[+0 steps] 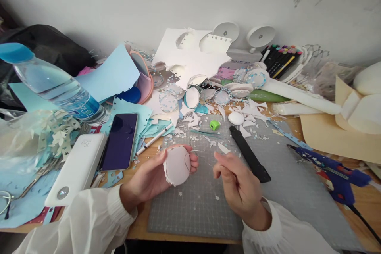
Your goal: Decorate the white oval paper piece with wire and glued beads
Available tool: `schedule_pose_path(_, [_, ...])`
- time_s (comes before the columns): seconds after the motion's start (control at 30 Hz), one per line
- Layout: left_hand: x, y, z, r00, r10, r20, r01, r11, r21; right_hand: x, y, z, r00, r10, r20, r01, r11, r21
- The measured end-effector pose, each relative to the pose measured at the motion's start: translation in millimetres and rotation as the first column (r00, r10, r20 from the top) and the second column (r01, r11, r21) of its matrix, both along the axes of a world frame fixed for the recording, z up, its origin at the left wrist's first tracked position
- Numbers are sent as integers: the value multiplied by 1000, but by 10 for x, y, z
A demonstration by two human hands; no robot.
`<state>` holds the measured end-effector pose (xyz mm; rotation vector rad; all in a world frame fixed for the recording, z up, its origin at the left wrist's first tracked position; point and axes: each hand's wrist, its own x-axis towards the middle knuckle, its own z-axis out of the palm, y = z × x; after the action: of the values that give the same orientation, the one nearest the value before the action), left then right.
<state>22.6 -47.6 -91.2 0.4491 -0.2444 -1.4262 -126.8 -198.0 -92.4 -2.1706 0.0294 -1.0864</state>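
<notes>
A white round paper disc [177,166] with slightly ragged edges rests in my left hand [154,174], thumb at its rim and fingers behind it. A thin curved line, like a thread or wire, crosses the disc's right side. My right hand [238,184] is apart from the disc, above the grey cutting mat [196,214]; its thumb and index finger are pinched together, and whatever they hold, if anything, is too small to make out. Close by lie a black cutter-like tool [249,154], a small green block [214,125] and tiny white paper stars [217,198].
White paper scraps [253,113] and several decorated discs [168,100] cover the back. At left are a phone [119,141], a power bank [76,170] and a tilted water bottle [56,87]. A blue glue gun [336,174] with a cord lies at right.
</notes>
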Motion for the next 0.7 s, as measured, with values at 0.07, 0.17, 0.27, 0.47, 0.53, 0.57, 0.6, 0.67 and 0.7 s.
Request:
schedule_pose_path(0.07, [-5,6,-10,1000,10,4,-10,1000,-6,-2,6,39,1000,24,0,-24,998,-55])
schedule_pose_path(0.17, [-7,27,-40,1000,4,19,-4,1000,-14,-23,34,13,997,-76,-2,76,996,-42])
schedule_pose_path(0.27, [-10,51,-67,998,-16,54,17,1000,-12,-52,53,-94,968,-250,11,249,968,40])
schedule_pose_path(0.47, [-29,49,-55,993,-82,81,86,996,-35,-60,50,-197,944,-325,55,319,943,97])
schedule_pose_path(0.53, [-36,36,-33,992,-96,77,99,994,-44,-49,54,-186,938,-343,48,337,936,106])
schedule_pose_path(0.57, [-40,31,-22,992,-99,79,102,994,-44,-44,57,-181,936,-349,45,343,933,109])
schedule_pose_path(0.6, [-43,27,-12,992,-99,80,103,994,-41,-41,59,-179,934,-353,44,347,931,109])
schedule_pose_path(0.67, [-49,24,0,991,-104,81,108,994,-37,-40,62,-180,935,-351,44,346,933,96])
schedule_pose_path(0.7, [-51,25,1,991,-104,80,107,994,-36,-43,62,-181,937,-345,49,341,937,79])
